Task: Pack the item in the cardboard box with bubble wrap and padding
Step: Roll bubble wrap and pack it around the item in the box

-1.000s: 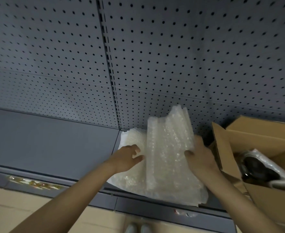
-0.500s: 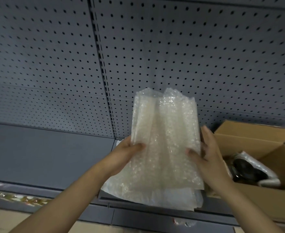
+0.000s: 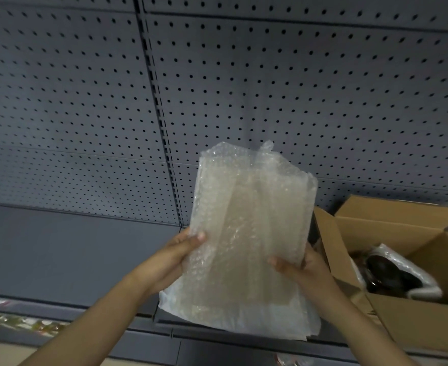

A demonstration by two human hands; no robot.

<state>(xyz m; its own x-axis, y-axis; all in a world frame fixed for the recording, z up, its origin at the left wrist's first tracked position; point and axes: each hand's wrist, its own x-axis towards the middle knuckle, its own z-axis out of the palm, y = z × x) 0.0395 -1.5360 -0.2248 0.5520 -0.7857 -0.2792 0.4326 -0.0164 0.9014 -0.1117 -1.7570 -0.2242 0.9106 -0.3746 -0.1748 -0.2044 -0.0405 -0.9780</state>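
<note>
The folded bubble wrap [image 3: 249,228] is up off the shelf [image 3: 72,249], pinched at its lower edges: left hand [image 3: 175,260] clamped on one side, right hand [image 3: 299,270] on the other. Just right of the right hand, the cardboard box [image 3: 402,326] stands open, the wrapped item [image 3: 392,278] already inside. I'd say padding and closing remain.

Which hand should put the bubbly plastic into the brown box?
Probably the right hand. Both hands grip the bubble wrap, but the open cardboard box sits just beside the right one, while the left hand is on the far side.
</note>
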